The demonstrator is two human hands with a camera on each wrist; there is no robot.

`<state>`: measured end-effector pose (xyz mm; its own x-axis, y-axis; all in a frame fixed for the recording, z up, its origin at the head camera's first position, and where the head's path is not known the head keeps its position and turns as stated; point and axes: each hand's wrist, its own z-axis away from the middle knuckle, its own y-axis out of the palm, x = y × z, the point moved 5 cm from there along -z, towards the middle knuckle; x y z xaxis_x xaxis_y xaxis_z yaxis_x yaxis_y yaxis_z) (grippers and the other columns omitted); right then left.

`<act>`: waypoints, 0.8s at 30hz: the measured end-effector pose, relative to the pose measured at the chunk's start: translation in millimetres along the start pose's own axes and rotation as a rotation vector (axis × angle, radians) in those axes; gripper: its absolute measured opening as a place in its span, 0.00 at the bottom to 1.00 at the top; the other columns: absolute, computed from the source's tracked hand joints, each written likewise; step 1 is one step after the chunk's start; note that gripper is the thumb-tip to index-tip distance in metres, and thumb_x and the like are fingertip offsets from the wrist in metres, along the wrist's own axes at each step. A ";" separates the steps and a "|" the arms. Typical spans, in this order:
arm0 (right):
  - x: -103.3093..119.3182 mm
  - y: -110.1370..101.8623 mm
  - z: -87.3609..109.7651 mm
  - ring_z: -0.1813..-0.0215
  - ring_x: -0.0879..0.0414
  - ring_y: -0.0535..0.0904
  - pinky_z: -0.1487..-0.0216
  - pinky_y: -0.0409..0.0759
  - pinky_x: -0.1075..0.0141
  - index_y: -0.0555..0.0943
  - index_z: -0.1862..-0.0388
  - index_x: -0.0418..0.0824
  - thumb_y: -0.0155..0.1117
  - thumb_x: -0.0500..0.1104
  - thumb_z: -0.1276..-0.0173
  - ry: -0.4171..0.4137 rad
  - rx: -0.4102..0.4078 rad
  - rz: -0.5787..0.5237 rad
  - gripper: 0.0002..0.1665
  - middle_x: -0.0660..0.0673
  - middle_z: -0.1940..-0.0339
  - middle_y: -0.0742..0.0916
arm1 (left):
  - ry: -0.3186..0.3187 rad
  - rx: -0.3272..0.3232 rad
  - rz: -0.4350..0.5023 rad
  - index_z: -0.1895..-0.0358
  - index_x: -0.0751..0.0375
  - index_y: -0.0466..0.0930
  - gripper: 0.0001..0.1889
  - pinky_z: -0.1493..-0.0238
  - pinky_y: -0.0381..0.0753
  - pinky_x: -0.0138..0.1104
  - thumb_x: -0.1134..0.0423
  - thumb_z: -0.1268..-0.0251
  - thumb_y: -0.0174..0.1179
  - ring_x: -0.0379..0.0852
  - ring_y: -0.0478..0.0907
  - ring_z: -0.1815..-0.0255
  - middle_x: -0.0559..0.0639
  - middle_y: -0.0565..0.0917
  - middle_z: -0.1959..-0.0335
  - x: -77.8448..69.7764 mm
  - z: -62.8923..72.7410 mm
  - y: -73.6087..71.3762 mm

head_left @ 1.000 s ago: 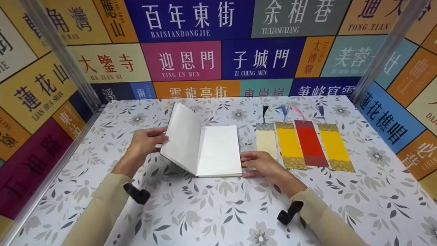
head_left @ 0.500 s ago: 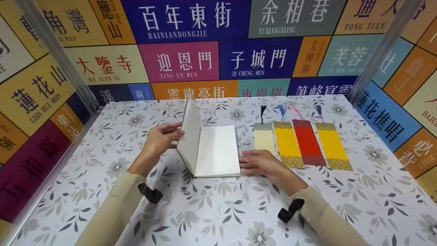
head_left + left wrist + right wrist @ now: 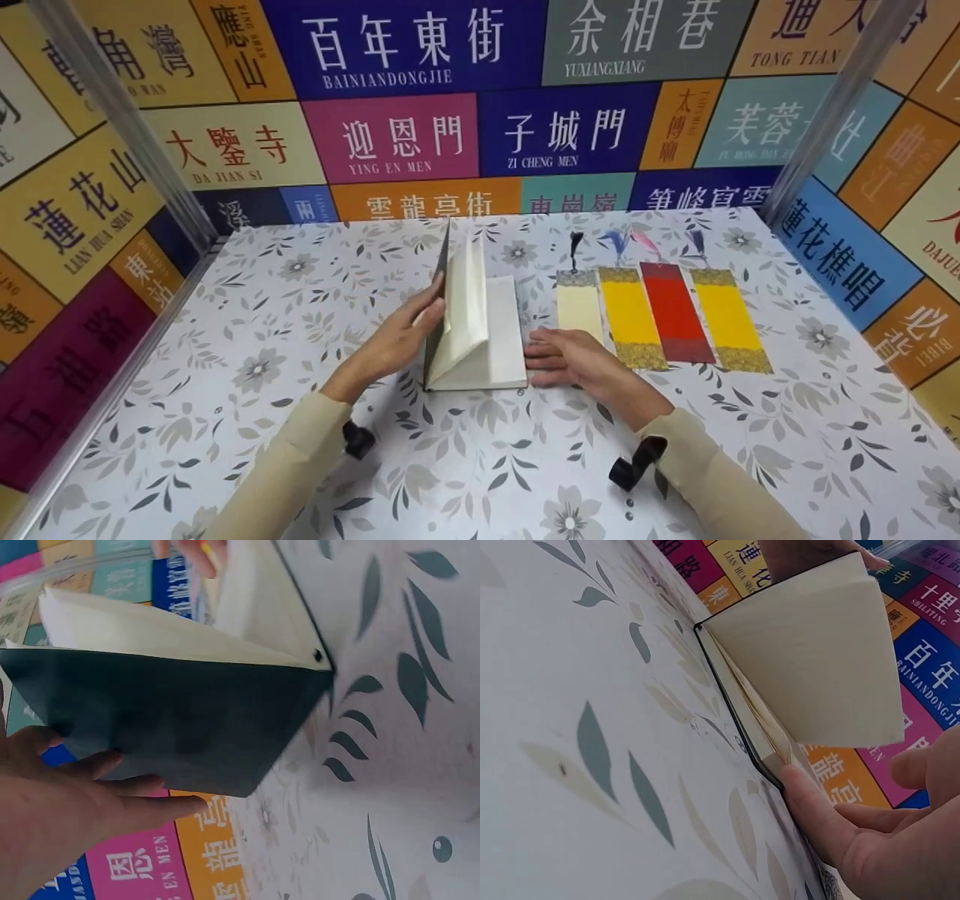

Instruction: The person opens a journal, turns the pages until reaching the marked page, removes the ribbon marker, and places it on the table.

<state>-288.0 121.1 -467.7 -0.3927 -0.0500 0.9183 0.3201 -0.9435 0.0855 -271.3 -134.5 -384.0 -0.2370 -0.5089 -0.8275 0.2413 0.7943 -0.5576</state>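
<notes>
A notebook [image 3: 506, 319] with a dark cover and blank cream pages stands partly open on the table. Its dark front cover [image 3: 165, 720] is nearly upright, and a bundle of pages [image 3: 465, 300] leans off it toward the right. My left hand [image 3: 394, 341] presses on the outer face of that cover, fingers extended along it in the left wrist view. At the notebook's right edge, my right hand [image 3: 574, 360] touches the page block with fairly straight fingertips, thumb raised in the right wrist view. Just beyond that hand lies a cream bookmark [image 3: 579, 309] with a black tassel.
Right of it lie a yellow bookmark [image 3: 634, 315], a red bookmark [image 3: 677, 315] and another yellow bookmark [image 3: 727, 315], all tasselled. The floral-covered table [image 3: 480, 457] is bounded by colourful sign-printed walls [image 3: 405, 142] at the back and sides.
My left hand has moved rightward, swinging the front cover from leaning left to nearly upright. Pages have come away from the cover and tip right. My right hand stays at the notebook's edge.
</notes>
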 end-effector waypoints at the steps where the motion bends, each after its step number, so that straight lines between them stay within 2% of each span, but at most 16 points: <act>1: 0.1 -0.1 -0.1 0.39 0.48 0.85 0.47 0.87 0.60 0.62 0.24 0.32 0.49 0.51 0.19 -0.003 0.002 0.000 0.34 0.31 0.30 0.77 | 0.002 0.019 -0.039 0.18 0.48 0.45 0.31 0.18 0.47 0.54 0.47 0.18 0.39 0.58 0.47 0.16 0.55 0.50 0.17 0.3 -0.2 4.2; 7: -0.8 0.7 -1.7 0.34 0.43 0.80 0.46 0.87 0.58 0.61 0.22 0.34 0.48 0.52 0.19 -0.024 -0.009 0.002 0.34 0.32 0.27 0.74 | -0.024 0.136 -0.156 0.18 0.43 0.41 0.37 0.20 0.42 0.64 0.40 0.22 0.44 0.70 0.35 0.17 0.60 0.39 0.16 7.4 -3.1 29.3; 12: -1.0 3.9 -0.4 0.29 0.41 0.75 0.47 0.87 0.59 0.60 0.21 0.37 0.49 0.52 0.19 -0.068 -0.013 0.029 0.35 0.34 0.23 0.70 | -0.088 0.198 -0.252 0.18 0.40 0.43 0.40 0.25 0.39 0.72 0.36 0.27 0.49 0.74 0.32 0.19 0.61 0.37 0.16 16.6 -5.9 47.7; 16: -0.5 7.8 1.0 0.30 0.42 0.76 0.49 0.88 0.60 0.62 0.22 0.39 0.52 0.47 0.20 -0.108 -0.022 0.073 0.32 0.36 0.24 0.71 | -0.148 0.201 -0.322 0.18 0.40 0.45 0.40 0.26 0.38 0.74 0.39 0.28 0.53 0.72 0.34 0.18 0.60 0.38 0.16 20.1 -8.9 56.5; 20: 1.4 11.8 3.2 0.32 0.42 0.78 0.48 0.87 0.57 0.66 0.23 0.43 0.57 0.41 0.24 -0.171 -0.035 0.155 0.32 0.38 0.24 0.72 | -0.183 0.189 -0.361 0.18 0.41 0.47 0.40 0.26 0.43 0.73 0.41 0.28 0.56 0.72 0.34 0.18 0.61 0.39 0.16 20.5 -12.1 62.7; 24: 3.8 15.5 5.6 0.46 0.46 0.87 0.52 0.88 0.58 0.71 0.26 0.42 0.62 0.36 0.29 -0.208 -0.084 0.254 0.32 0.35 0.30 0.78 | -0.214 0.198 -0.415 0.19 0.45 0.52 0.40 0.25 0.47 0.71 0.43 0.29 0.58 0.73 0.35 0.18 0.63 0.41 0.17 20.4 -13.8 68.4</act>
<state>-279.7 108.1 -460.7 -0.1221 -0.2274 0.9661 0.3100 -0.9334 -0.1806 -272.6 -85.9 -438.1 -0.1575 -0.8415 -0.5168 0.3462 0.4431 -0.8269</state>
